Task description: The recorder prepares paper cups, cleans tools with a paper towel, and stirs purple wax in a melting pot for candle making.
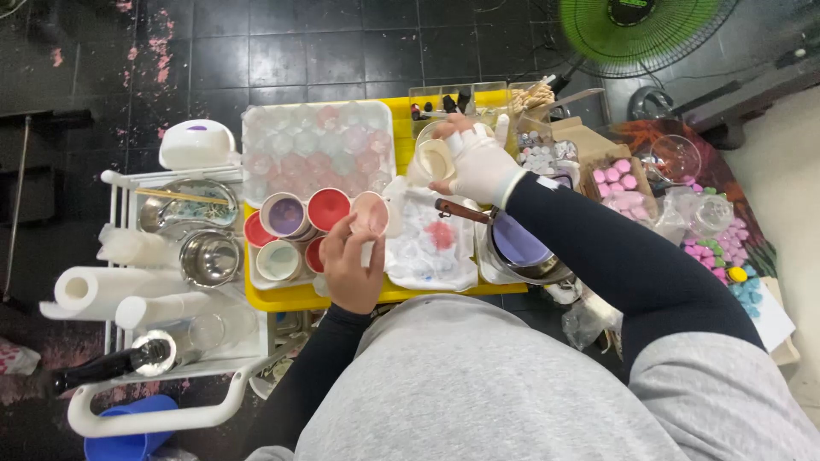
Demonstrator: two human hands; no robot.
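**Two cups in hand over a crowded yellow tray**

The person's left hand [352,265] is curled around a small pink cup [372,213], tipping it so its mouth faces up and a little sideways. The right hand [478,166], in a white glove, grips a pale cream cup [434,160] further back, fingers wrapped tight round it. Both cups hang just above a stained white cloth [431,243] spread on the yellow tray [282,296].

Just left of the pink cup stands a cluster of cups [295,224], filled purple, red and whitish. Behind them lies a clear mould sheet [316,149] with round pink and white shapes. To the right of the cloth sits a pot of lilac liquid [517,243], its wooden handle [464,210] pointing toward the cloth. On the far left a white rack [162,376] holds steel bowls [209,256] and paper rolls [94,290]. A green fan [636,30] stands on the dark tiled floor.
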